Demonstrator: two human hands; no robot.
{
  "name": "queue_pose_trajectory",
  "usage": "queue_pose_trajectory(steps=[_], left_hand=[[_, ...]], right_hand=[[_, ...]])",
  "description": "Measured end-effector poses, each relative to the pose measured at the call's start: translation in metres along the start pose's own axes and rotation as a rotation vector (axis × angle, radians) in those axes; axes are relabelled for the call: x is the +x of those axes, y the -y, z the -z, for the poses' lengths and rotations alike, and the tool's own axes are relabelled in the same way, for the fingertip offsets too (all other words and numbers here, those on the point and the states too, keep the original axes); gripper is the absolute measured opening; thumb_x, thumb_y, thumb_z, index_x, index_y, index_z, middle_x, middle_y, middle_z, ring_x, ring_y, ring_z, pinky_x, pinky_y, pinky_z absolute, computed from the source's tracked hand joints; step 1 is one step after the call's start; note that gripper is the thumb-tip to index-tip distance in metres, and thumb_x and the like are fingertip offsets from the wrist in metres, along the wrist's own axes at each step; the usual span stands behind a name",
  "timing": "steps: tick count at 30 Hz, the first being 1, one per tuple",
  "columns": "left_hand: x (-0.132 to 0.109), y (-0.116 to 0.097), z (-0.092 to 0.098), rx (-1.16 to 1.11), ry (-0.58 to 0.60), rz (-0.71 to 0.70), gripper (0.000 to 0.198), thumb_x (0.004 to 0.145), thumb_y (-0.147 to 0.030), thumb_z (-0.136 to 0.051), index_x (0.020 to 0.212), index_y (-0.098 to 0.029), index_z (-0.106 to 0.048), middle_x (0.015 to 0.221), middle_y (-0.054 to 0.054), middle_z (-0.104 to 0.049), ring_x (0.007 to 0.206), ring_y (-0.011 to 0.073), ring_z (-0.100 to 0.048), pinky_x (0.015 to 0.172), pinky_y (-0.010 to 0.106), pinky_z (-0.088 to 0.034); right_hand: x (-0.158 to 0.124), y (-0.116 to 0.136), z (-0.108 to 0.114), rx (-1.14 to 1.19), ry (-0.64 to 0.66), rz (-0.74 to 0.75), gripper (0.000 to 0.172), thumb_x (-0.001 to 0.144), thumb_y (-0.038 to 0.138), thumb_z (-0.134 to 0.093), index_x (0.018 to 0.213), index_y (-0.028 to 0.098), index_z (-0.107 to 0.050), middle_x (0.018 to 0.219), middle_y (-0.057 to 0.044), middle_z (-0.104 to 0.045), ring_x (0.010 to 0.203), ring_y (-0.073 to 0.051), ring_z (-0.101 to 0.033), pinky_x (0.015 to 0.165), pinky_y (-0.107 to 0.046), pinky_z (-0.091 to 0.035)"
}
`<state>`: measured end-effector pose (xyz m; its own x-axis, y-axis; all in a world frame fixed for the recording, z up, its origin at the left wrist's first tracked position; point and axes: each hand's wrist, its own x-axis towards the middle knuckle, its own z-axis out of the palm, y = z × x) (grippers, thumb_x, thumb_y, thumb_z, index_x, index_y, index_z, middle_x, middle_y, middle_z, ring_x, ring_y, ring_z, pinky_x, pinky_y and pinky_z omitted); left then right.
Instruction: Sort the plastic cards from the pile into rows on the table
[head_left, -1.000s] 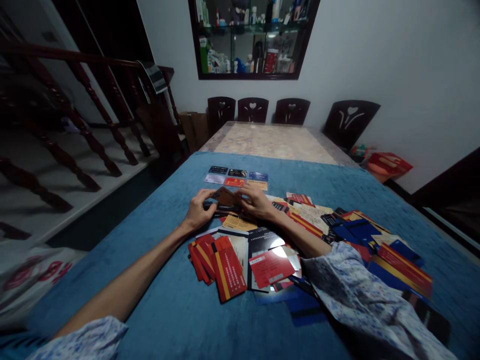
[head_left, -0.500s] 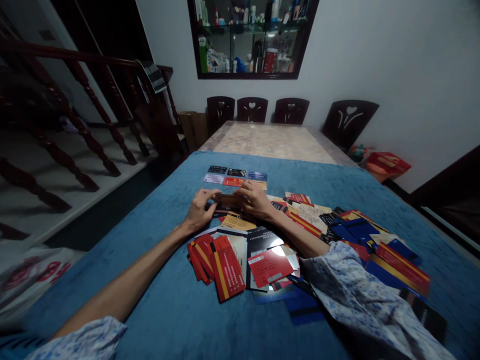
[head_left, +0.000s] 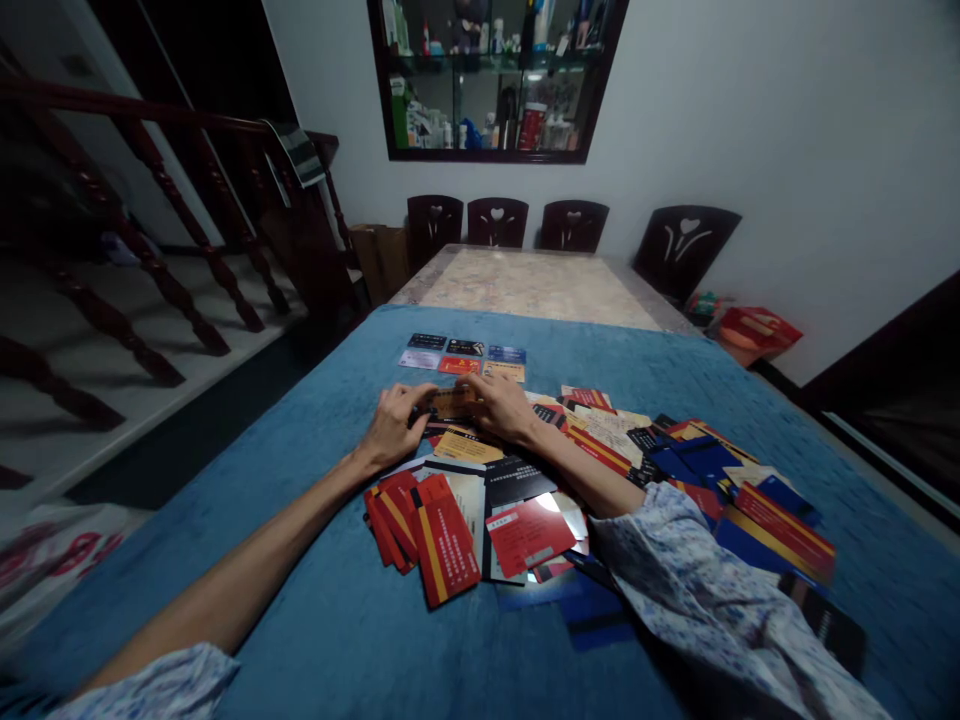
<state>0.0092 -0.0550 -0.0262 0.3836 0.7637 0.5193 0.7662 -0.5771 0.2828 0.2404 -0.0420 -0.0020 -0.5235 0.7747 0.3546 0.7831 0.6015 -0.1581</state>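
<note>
A brownish-gold card [head_left: 451,403] is held tilted up between my two hands, low over the heap; whether it is one card or a small stack I cannot tell. My left hand [head_left: 394,425] has its fingers and thumb closed at the card's left end. Over the right end my right hand [head_left: 504,406] is closed, its thumb partly hidden. Just beneath lie a yellow card [head_left: 469,445] and a black card [head_left: 517,480]. Closer to me, red cards [head_left: 448,545] overlap in a fan. Beyond my hands, two short rows of cards include a red-orange card [head_left: 459,366].
More cards, among them a blue card [head_left: 701,457], spread to the right of my right forearm. A blue cloth [head_left: 300,560] covers the near part of the table [head_left: 525,275]. Dark chairs [head_left: 497,220] stand at the far end, a wooden railing [head_left: 150,245] at left.
The view has shifted slightly, so the table and cards sit a little further left. Both hands stay at the held card, whose gold-brown face now tilts a bit differently.
</note>
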Motion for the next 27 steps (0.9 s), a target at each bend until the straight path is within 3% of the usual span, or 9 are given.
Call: queue_pose_trajectory(steps=[10,17,27], left_hand=[[0.001,0.003,-0.001,0.004,0.043,0.031,0.045,0.088,-0.016,-0.054,0.133,-0.02,-0.057,0.112,0.008,-0.069,0.104,0.0253,-0.057,0.094,0.042,-0.04],[0.002,0.006,0.0,-0.05,0.059,0.089,0.048,0.087,-0.023,-0.058,0.135,-0.021,-0.056,0.115,0.009,-0.067,0.108,0.026,-0.057,0.099,0.045,-0.039],[0.015,0.002,0.007,-0.032,0.171,0.091,0.054,0.083,-0.023,-0.06,0.136,-0.017,-0.054,0.123,0.012,-0.065,0.116,0.0301,-0.052,0.101,0.049,-0.038]], right_hand=[[0.001,0.002,0.002,0.019,0.075,-0.046,0.046,0.09,0.021,-0.052,0.136,0.022,-0.056,0.122,-0.012,-0.068,0.108,-0.028,-0.059,0.091,-0.041,-0.04],[0.002,-0.002,0.003,0.007,0.086,-0.031,0.054,0.089,0.036,-0.06,0.14,0.02,-0.054,0.12,-0.015,-0.063,0.11,-0.03,-0.054,0.092,-0.042,-0.041],[0.005,-0.003,0.013,-0.048,0.142,-0.033,0.056,0.088,0.04,-0.061,0.139,0.017,-0.055,0.118,-0.015,-0.06,0.111,-0.03,-0.051,0.088,-0.041,-0.041]])
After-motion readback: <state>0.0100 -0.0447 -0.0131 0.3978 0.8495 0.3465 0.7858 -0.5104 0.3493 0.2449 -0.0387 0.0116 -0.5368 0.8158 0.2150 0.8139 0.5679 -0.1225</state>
